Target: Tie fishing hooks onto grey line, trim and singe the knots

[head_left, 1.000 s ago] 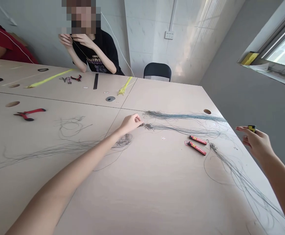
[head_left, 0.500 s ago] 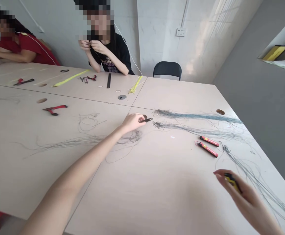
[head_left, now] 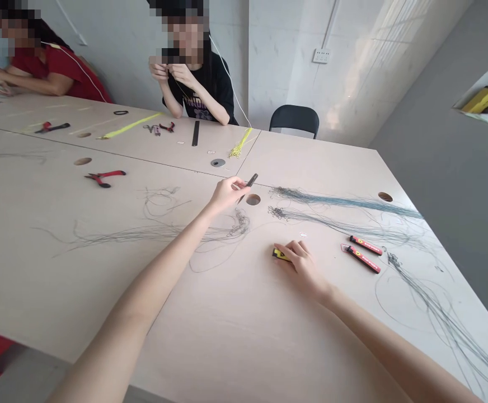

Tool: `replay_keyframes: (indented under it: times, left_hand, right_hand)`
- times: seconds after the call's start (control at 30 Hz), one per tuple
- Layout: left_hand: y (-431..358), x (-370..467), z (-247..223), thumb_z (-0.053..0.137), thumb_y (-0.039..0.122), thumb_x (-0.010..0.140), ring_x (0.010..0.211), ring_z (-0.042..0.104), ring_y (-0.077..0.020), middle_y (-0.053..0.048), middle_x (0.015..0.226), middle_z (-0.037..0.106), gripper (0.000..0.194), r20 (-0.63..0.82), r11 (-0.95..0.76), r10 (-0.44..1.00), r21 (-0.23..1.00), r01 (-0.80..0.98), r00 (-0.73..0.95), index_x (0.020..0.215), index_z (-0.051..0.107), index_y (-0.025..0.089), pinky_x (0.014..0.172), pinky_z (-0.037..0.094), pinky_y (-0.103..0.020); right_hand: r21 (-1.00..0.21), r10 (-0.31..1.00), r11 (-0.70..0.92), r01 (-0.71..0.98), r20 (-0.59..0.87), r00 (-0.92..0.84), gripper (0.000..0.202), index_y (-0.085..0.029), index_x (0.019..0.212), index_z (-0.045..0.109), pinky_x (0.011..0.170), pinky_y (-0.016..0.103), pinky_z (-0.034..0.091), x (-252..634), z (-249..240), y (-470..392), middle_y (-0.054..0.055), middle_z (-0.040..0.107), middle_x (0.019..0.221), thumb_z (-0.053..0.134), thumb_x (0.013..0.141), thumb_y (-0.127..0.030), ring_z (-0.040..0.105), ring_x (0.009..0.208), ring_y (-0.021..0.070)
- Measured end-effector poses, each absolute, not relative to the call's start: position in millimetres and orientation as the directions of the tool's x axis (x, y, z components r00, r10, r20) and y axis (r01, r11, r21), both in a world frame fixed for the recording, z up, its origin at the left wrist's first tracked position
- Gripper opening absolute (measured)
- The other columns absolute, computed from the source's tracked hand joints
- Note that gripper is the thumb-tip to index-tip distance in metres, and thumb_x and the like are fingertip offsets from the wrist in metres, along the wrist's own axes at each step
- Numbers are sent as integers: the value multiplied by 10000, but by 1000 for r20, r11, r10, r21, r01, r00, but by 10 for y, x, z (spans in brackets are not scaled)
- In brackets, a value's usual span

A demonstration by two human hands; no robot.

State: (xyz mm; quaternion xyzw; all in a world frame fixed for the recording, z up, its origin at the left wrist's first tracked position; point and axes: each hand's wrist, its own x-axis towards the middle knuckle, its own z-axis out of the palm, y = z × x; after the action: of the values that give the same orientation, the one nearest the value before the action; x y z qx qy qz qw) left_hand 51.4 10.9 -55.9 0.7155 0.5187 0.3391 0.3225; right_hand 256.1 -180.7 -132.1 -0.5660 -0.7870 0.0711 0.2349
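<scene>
My left hand (head_left: 228, 193) pinches a small dark metal tool (head_left: 252, 180), tilted upward beside a round hole in the table. Below it lies a bundle of thin wires (head_left: 239, 223) with looped ends. My right hand (head_left: 305, 263) is closed around a yellow and black object (head_left: 281, 254), low over the table's middle; most of the object is covered by the fingers. Two red cylinders with black ends, the upper one (head_left: 365, 245) and the lower one (head_left: 364, 260), lie to the right of my right hand.
Blue-grey wire bundles (head_left: 353, 202) stretch across the right side of the table (head_left: 227, 336). Red-handled pliers (head_left: 105, 178) rest at the left. Across the table sit two people, near a black ruler (head_left: 196, 133), yellow strands (head_left: 239, 143) and a black chair (head_left: 294, 118).
My right hand has moved left and farther in over the table with the yellow and black object. My left hand has raised and turned the dark tool upward. The view has shifted slightly.
</scene>
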Motion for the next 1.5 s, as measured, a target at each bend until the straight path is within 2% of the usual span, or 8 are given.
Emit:
replay_keyframes:
  times: [0.17, 0.37, 0.57, 0.67, 0.8, 0.97, 1.1, 1.5]
  left_hand:
    - [97, 359, -331, 690, 341, 727, 804, 605, -168, -41, 876, 699, 193, 127, -305, 925, 811, 498, 359, 835, 674, 182, 698, 460, -271]
    - [30, 320, -237, 687, 296, 669, 748, 589, -173, -27, 798, 677, 146, 44, -443, 830, 660, 608, 557, 759, 658, 186, 692, 433, -285]
    - [-208, 563, -332, 677, 291, 644, 689, 592, -185, -18, 746, 662, 91, -160, -546, 670, 556, 627, 725, 651, 626, 216, 592, 391, -286]
    - [-352, 690, -347, 683, 255, 642, 614, 541, -167, 4, 657, 605, 121, -174, -577, 585, 597, 557, 792, 597, 577, 220, 553, 350, -291]
    - [-378, 692, -267, 708, 262, 670, 686, 598, -178, -11, 706, 661, 99, -110, -570, 610, 626, 531, 785, 614, 641, 215, 628, 399, -283]
    - [-31, 369, -188, 613, 416, 825, 903, 649, -196, -34, 982, 745, 241, 30, -506, 769, 638, 580, 639, 903, 735, 224, 794, 464, -278]
    - [301, 125, -354, 620, 304, 746, 900, 668, -204, -43, 943, 757, 170, -141, -360, 836, 588, 725, 530, 836, 720, 200, 804, 474, -276]
    - [485, 99, -734, 636, 319, 710, 915, 667, -196, -63, 1003, 744, 218, -280, -345, 756, 597, 724, 591, 874, 679, 181, 808, 495, -269]
  right_hand:
    - [-328, 903, 382, 864, 332, -273, 316, -209, 1277, 620, 882, 438, 552, 2247, -1402, -1403, 123, 609, 999, 482, 1018, -325, 582, 968, 274]
    - [-275, 900, 362, 891, 354, -256, 332, -160, 1262, 582, 839, 468, 510, 2157, -1381, -1353, 161, 579, 1025, 357, 1034, -247, 533, 952, 306]
    - [-106, 724, 303, 947, 672, -157, 436, -61, 1377, 461, 890, 486, 450, 2180, -1295, -1393, 250, 565, 1246, 428, 1005, -287, 523, 1072, 347]
    - [-78, 759, 361, 929, 604, -244, 431, -43, 1391, 453, 851, 462, 458, 2186, -1325, -1354, 234, 609, 1162, 364, 1016, -236, 545, 1009, 335]
    - [-183, 853, 362, 914, 461, -245, 411, -67, 1304, 546, 795, 450, 479, 2230, -1399, -1296, 185, 621, 962, 266, 1032, -195, 555, 897, 317]
    - [-432, 896, 275, 859, 440, -65, 380, -151, 1279, 534, 808, 440, 512, 2298, -1417, -1259, 160, 595, 1018, 260, 1054, -288, 594, 929, 294]
    - [-642, 908, 181, 745, 401, 125, 401, -159, 1312, 475, 844, 448, 523, 2321, -1420, -1227, 168, 573, 1113, 252, 1054, -370, 614, 994, 283]
    - [-695, 902, 167, 699, 394, 177, 423, -181, 1207, 510, 860, 474, 527, 2316, -1468, -1196, 162, 580, 1082, 265, 1034, -478, 616, 981, 290]
